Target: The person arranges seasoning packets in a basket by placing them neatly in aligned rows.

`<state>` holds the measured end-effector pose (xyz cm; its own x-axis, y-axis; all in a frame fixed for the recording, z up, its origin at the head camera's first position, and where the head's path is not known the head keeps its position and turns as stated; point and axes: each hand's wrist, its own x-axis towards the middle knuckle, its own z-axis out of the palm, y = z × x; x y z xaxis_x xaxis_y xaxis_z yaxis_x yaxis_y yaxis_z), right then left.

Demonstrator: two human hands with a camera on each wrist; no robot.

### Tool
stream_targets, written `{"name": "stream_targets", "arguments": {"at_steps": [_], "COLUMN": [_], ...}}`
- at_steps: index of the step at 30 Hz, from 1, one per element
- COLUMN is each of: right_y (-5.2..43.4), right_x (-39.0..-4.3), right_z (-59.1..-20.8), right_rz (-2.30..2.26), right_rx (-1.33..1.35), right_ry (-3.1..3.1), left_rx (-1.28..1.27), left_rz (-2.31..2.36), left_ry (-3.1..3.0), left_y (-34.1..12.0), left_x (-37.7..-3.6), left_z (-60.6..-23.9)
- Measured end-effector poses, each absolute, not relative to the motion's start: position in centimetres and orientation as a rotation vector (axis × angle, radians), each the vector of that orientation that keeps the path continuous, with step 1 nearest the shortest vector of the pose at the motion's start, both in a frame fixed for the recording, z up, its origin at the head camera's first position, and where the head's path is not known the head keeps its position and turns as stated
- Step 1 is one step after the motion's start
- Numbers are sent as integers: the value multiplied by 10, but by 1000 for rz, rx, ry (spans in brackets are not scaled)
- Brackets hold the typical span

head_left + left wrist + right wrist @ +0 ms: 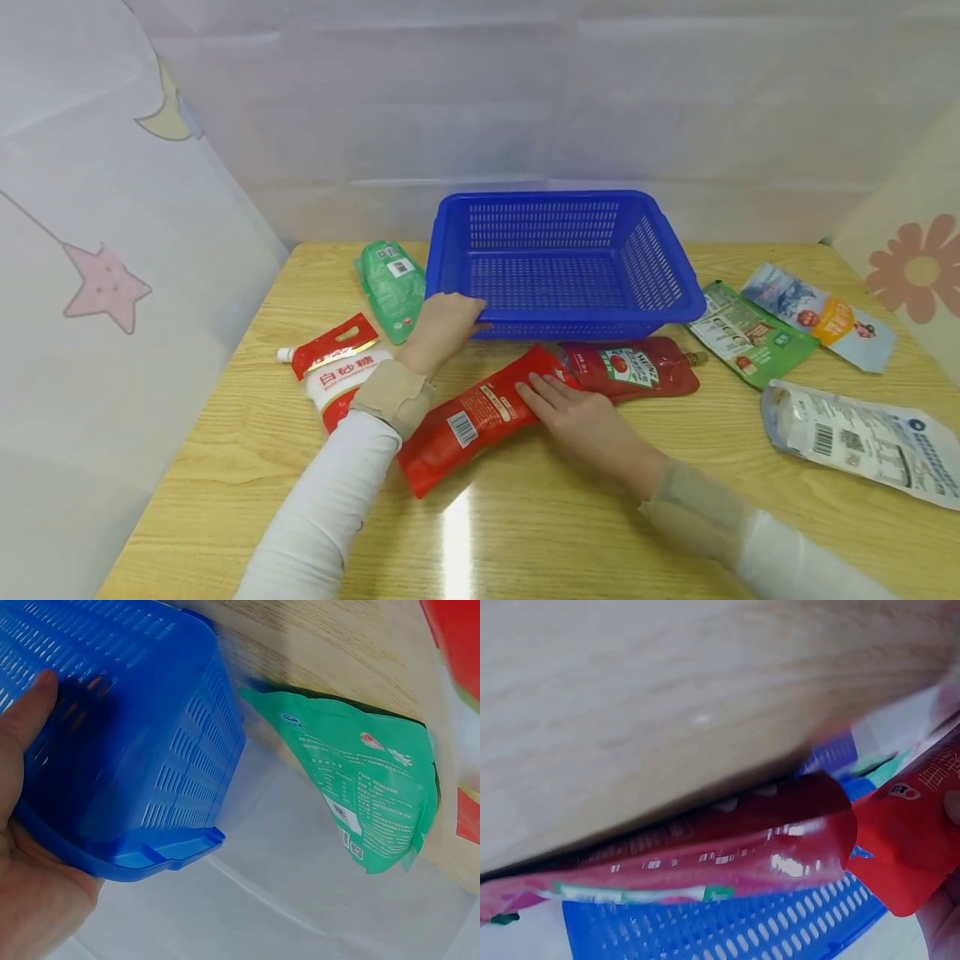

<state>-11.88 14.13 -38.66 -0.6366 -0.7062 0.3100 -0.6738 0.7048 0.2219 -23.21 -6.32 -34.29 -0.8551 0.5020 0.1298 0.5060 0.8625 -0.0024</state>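
Note:
My left hand (448, 327) grips the near left part of the blue plastic basket's rim (570, 317). In the left wrist view its thumb lies on the basket's inner side. My right hand (588, 429) holds a long red pouch (480, 417) near its right end, fingers on the upper face. The right wrist view shows a digit on the pouch's other face. This red pouch slants in front of the basket. Its right end overlaps a dark red Heinz ketchup pouch (633, 371) with a spout. Inside the basket (547, 279) no goods show.
A white sugar bag with red ends (345, 371) and a green pouch (393, 287) lie left of the basket. To the right are a green-and-white pouch (753, 333), a blue-and-orange pouch (821, 317) and a white pouch (870, 442). A cloth wall stands behind.

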Motion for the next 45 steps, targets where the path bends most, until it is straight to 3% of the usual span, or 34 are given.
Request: {"name": "stream_targets", "arguments": {"at_steps": [31, 45], "right_y": [188, 214], "right_x": [-91, -107], "right_z": [-339, -320], "right_rz": [94, 73], "right_rx": [1073, 874], "right_ry": [-2353, -2301], "left_rx": [-764, -780], "left_rz": [-2, -33], "left_ry": [-2930, -2883], "left_y": [-60, -63], "left_x": [-231, -228], "left_z": [-340, -343]}}
